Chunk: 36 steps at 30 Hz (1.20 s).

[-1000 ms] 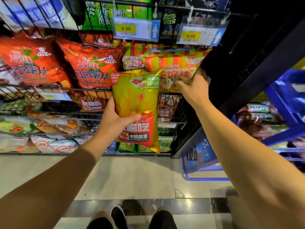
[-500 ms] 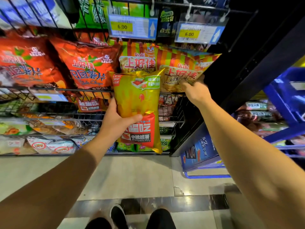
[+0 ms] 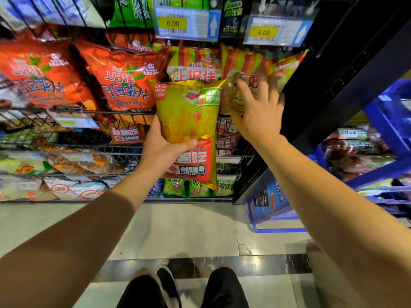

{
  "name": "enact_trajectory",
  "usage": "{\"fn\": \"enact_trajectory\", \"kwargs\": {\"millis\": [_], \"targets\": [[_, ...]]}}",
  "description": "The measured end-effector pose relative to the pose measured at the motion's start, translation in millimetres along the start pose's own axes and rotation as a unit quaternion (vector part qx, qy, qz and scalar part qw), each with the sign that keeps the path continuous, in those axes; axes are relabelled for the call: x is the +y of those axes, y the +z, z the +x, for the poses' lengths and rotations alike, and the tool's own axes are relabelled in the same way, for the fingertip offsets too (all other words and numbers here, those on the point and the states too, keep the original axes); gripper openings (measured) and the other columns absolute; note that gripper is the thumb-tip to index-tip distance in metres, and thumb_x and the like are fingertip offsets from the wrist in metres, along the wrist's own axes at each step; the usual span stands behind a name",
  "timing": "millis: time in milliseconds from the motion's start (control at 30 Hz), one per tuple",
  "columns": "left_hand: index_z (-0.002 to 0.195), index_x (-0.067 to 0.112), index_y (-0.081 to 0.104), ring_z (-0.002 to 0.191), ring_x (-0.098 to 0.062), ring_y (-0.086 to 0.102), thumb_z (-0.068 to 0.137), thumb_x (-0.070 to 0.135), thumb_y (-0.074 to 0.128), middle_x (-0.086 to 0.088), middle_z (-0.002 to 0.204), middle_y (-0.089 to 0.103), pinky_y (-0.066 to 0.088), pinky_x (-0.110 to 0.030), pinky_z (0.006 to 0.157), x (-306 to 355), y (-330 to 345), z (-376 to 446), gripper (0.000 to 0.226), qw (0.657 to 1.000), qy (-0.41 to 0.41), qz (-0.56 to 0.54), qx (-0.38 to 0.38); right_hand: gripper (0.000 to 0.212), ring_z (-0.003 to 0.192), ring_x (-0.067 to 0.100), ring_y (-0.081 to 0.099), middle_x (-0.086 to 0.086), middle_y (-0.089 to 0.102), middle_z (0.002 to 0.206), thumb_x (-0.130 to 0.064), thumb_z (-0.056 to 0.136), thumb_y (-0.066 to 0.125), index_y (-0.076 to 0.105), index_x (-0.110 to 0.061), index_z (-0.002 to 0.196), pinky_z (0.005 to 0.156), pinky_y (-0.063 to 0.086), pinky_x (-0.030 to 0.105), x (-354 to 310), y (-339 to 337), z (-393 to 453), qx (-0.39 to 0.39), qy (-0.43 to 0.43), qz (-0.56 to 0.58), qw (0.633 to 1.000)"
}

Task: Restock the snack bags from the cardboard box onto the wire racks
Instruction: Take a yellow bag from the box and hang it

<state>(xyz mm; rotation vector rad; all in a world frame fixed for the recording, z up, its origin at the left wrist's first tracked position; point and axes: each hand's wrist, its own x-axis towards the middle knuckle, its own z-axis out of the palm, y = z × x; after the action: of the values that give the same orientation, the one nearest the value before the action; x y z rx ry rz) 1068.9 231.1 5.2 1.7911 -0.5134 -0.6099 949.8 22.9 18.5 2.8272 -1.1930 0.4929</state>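
I cannot see the cardboard box at all, and the top wire rack (image 3: 124, 21) at 12 o'clock is cut off by the edge. The bags low at 9 o'clock are blurry, so I cannot read them. My right hand (image 3: 259, 112) is smeared too, and it hides much of the striped bag (image 3: 251, 63) at 1 o'clock.

I can read some words. The yellow bag (image 3: 189, 121) says "LAIKA CRISP" up in its corner (the red part lower down has Chinese words). The orange bag (image 3: 124, 85) at 11 o'clock says "Oishi", and so does the striped bag next to it (image 3: 195, 65). Two yellow price tags (image 3: 173, 23) at 12 o'clock and 1 o'clock both say "6.00".

My left hand (image 3: 163, 150) grips the yellow bag near its middle, thumb across the front and fingers curled behind. The bag stands upright in front of the middle wire rack (image 3: 66, 114), over the gap between the orange and striped bags. My right hand has its fingers spread wide and lies flat on the front of the striped bag at 1 o'clock.
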Motion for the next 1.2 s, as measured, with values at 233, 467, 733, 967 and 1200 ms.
{"fn": "enact_trajectory", "kwargs": {"millis": [233,467,733,967,1200], "targets": [[0.148,0.032,0.035,0.119,-0.015,0.060,0.068,0.030,0.092,0.010,0.135,0.058,0.052,-0.049,0.101,-2.9,-4.9,-1.2,0.098,1.000,-0.003,0.005,-0.003,0.080,0.154,0.034,-0.011,0.000,-0.016,0.168,-0.064,0.093,0.051,0.003,-0.052,0.155,0.124,0.014,0.055,27.0,3.2,31.2,-0.090,0.008,0.020,0.996],[0.144,0.034,0.037,0.117,-0.016,0.062,0.056,0.046,0.091,0.010,0.133,0.060,0.052,-0.051,0.100,6.0,-17.4,-19.0,0.104,0.999,-0.032,0.017,-0.014,0.072,0.148,0.044,0.014,0.007,0.010,0.165,-0.058,0.094,0.057,0.020,-0.047,0.154,0.118,0.022,0.061,9.3,-44.8,25.4,-0.194,0.028,-0.021,0.980],[0.149,0.029,0.032,0.123,-0.023,0.057,0.065,0.036,0.093,0.004,0.138,0.056,0.048,-0.048,0.103,37.8,-58.3,-70.1,0.104,0.996,-0.036,0.073,-0.037,0.055,0.126,0.023,0.056,0.003,0.058,0.138,-0.044,0.098,0.059,0.049,-0.015,0.144,0.105,0.042,0.034,-60.1,-113.4,-64.0,-0.188,0.143,0.331,0.914],[0.154,0.027,0.022,0.124,-0.022,0.054,0.053,0.057,0.086,0.001,0.141,0.052,0.050,-0.045,0.098,59.3,-96.1,-151.1,0.124,0.986,0.049,0.150,-0.053,0.048,0.102,0.010,0.064,-0.005,0.063,0.115,-0.030,0.091,0.073,0.044,-0.017,0.127,0.076,0.051,0.022,-136.0,-147.1,-169.2,-0.200,0.232,0.611,0.730],[0.159,0.028,0.010,0.137,-0.006,0.033,0.066,0.045,0.091,0.016,0.151,0.030,0.035,-0.029,0.110,45.7,-157.4,-241.3,0.125,0.993,0.071,0.078,-0.047,0.053,0.102,0.021,0.071,0.003,0.072,0.116,-0.032,0.083,0.081,0.057,-0.015,0.128,0.083,0.059,0.038,-173.6,-186.5,-235.7,-0.146,0.195,0.648,0.721]]}}
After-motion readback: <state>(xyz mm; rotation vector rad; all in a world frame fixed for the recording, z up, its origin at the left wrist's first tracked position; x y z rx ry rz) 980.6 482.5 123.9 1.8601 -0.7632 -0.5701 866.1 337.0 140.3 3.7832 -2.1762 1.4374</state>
